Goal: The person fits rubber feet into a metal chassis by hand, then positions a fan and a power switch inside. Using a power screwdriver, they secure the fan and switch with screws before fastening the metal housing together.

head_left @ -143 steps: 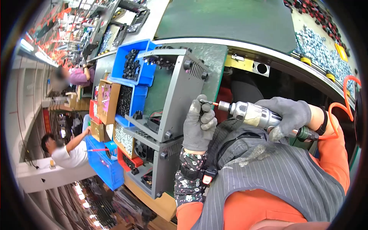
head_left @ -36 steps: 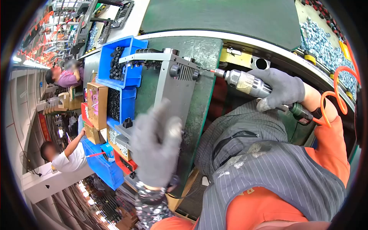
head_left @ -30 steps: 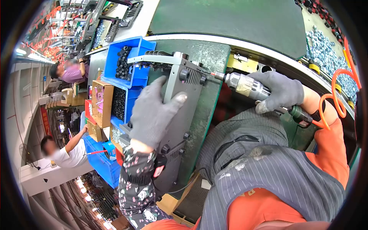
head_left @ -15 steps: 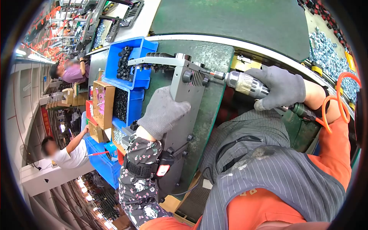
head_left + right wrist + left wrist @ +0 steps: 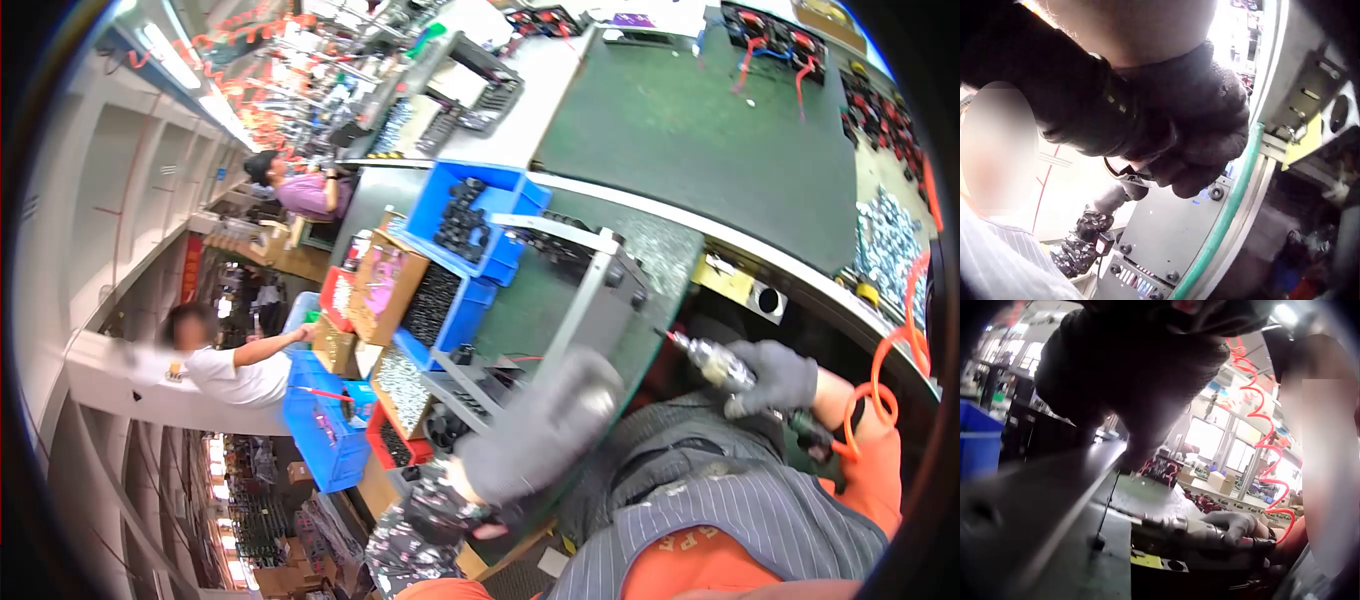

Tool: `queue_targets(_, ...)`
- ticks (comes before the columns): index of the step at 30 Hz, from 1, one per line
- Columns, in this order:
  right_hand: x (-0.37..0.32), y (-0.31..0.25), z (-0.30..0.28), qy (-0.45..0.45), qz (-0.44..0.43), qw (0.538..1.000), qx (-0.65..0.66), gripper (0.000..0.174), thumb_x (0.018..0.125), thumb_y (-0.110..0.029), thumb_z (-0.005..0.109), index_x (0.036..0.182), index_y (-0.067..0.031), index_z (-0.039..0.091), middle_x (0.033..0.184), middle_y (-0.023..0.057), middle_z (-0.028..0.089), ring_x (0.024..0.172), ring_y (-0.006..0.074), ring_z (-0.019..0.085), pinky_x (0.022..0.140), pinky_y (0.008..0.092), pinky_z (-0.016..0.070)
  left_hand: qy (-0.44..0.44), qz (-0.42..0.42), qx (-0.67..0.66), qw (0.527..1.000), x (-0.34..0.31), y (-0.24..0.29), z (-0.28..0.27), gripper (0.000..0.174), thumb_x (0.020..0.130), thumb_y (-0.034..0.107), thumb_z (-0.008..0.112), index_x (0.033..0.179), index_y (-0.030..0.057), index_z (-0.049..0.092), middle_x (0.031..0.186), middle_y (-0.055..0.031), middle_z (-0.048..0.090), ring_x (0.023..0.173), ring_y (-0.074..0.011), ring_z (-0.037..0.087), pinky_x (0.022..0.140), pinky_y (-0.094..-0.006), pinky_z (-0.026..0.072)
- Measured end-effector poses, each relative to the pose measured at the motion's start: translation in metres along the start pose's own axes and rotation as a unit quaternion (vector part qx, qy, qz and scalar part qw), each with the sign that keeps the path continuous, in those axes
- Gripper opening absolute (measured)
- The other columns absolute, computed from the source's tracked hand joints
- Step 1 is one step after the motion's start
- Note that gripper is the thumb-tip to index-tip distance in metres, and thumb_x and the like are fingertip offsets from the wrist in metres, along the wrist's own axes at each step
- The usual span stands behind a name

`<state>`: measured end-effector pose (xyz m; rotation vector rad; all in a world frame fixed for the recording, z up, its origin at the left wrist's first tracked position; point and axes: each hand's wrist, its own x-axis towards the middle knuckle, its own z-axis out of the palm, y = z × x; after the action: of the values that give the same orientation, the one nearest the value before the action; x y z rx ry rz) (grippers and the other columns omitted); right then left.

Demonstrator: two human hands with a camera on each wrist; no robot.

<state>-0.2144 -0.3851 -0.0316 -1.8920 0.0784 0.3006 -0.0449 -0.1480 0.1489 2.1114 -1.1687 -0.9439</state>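
Note:
A grey metal casing (image 5: 592,318) with black round feet stands on the green-topped bench. My gloved left hand (image 5: 540,425), motion-blurred in the head view, grips its side panel. In the left wrist view the dark fingers curl over the panel's bright edge (image 5: 1094,465). From the right wrist view the left hand (image 5: 1113,197) shows at the far edge of the casing. My gloved right hand (image 5: 775,375) holds a pneumatic screwdriver (image 5: 720,362), its red-collared bit pointing towards the casing with a gap between. An orange coiled air hose (image 5: 868,395) runs from the screwdriver's rear.
Blue bins (image 5: 515,195) of black parts stand behind the casing, beside a cardboard box (image 5: 405,290) and a tray of small screws (image 5: 402,388). A conveyor with a green surface (image 5: 720,130) runs along the far side. Two other people are in the background.
The head view has swung, shifting the scene right and down. The screwdriver bit has come away from the casing's corner. My left hand has shifted lower along the casing.

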Motion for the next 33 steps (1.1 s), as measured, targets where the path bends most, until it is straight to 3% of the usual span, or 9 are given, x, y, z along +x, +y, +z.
queue_targets(1,-0.001,0.004,0.009,0.000,0.018,1.000,0.007,0.066,0.064,-0.042,0.077,0.111,-0.0022,0.055,0.085,0.0158,0.064,0.079,0.0280,0.062,0.072,0.0371,0.0478,-0.043,-0.044,-0.080,0.995,-0.010,-0.014,0.017,0.027,0.089,0.021,0.049,0.110,0.0033,0.048,0.102,-0.0152,0.054,0.100,-0.0286,0.056,0.089,-0.0374,0.0415)
queue_targets(2,-0.002,0.006,0.017,0.009,0.023,1.000,0.014,0.066,0.064,-0.041,0.077,0.112,-0.0025,0.055,0.086,0.0158,0.063,0.080,0.0282,0.062,0.073,0.0372,0.0475,-0.104,-0.193,-0.200,0.955,-0.017,-0.017,0.030,0.031,0.088,0.018,0.046,0.116,0.0036,0.043,0.091,-0.0107,0.052,0.090,-0.0221,0.055,0.081,-0.0351,0.0448)
queue_targets(3,-0.003,0.009,0.023,0.018,0.032,0.999,0.022,0.067,0.063,-0.041,0.077,0.113,-0.0028,0.054,0.087,0.0159,0.063,0.080,0.0284,0.062,0.074,0.0372,0.0472,-0.127,-0.227,-0.336,0.905,-0.021,-0.032,0.044,0.039,0.086,0.015,0.045,0.122,0.0031,0.037,0.081,-0.0054,0.046,0.075,-0.0153,0.051,0.069,-0.0297,0.0454)
queue_targets(5,-0.002,0.016,0.031,0.021,0.027,0.998,0.048,0.067,0.063,-0.041,0.077,0.114,-0.0029,0.054,0.089,0.0159,0.063,0.082,0.0286,0.062,0.075,0.0374,0.0469,0.005,-0.307,-0.566,0.765,-0.019,-0.061,0.080,0.038,0.088,0.008,0.041,0.126,0.0032,0.037,0.077,0.0005,0.044,0.062,-0.0101,0.044,0.059,-0.0226,0.0426)
queue_targets(7,-0.001,0.017,0.034,0.024,0.029,0.997,0.074,0.068,0.062,-0.041,0.077,0.115,-0.0030,0.054,0.090,0.0158,0.063,0.083,0.0287,0.061,0.076,0.0375,0.0466,0.022,-0.300,-0.641,0.706,-0.021,-0.095,0.095,0.032,0.093,0.010,0.042,0.123,0.0030,0.044,0.077,0.0019,0.044,0.060,-0.0073,0.041,0.054,-0.0189,0.0392)
queue_targets(13,-0.002,0.009,0.035,0.020,0.063,0.997,0.048,0.069,0.062,-0.040,0.078,0.115,-0.0021,0.054,0.092,0.0147,0.063,0.084,0.0274,0.061,0.077,0.0370,0.0465,0.030,-0.157,-0.673,0.722,-0.025,-0.153,0.125,0.032,0.094,0.024,0.051,0.117,0.0013,0.053,0.079,0.0017,0.050,0.055,-0.0036,0.035,0.045,-0.0158,0.0309)
queue_targets(19,-0.004,-0.009,0.031,-0.033,0.002,0.986,0.166,0.058,0.067,-0.031,0.080,0.109,-0.0003,0.055,0.088,0.0057,0.061,0.080,0.0136,0.055,0.074,0.0298,0.0463,0.147,-0.141,-0.691,0.693,0.003,-0.143,0.124,0.037,0.089,0.014,0.060,0.122,0.0019,0.051,0.092,-0.0032,0.057,0.067,-0.0073,0.048,0.055,-0.0193,0.0434)
queue_targets(24,-0.020,-0.036,0.029,-0.078,-0.043,0.982,0.165,0.066,0.065,-0.027,0.078,0.119,0.0010,0.051,0.093,0.0083,0.062,0.082,0.0155,0.058,0.075,0.0306,0.0488,0.060,-0.017,-0.739,0.671,0.022,-0.137,0.113,0.027,0.093,0.019,0.056,0.114,0.0043,0.054,0.076,0.0038,0.050,0.055,-0.0030,0.035,0.039,-0.0147,0.0290)
queue_targets(33,-0.021,-0.033,0.034,-0.059,-0.098,0.987,0.109,0.065,0.066,-0.026,0.076,0.119,0.0010,0.051,0.093,0.0090,0.062,0.081,0.0162,0.059,0.074,0.0304,0.0497,0.119,-0.042,-0.725,0.677,0.028,-0.108,0.112,0.031,0.096,0.031,0.050,0.108,0.0032,0.054,0.074,0.0009,0.054,0.051,-0.0035,0.035,0.038,-0.0157,0.0306)
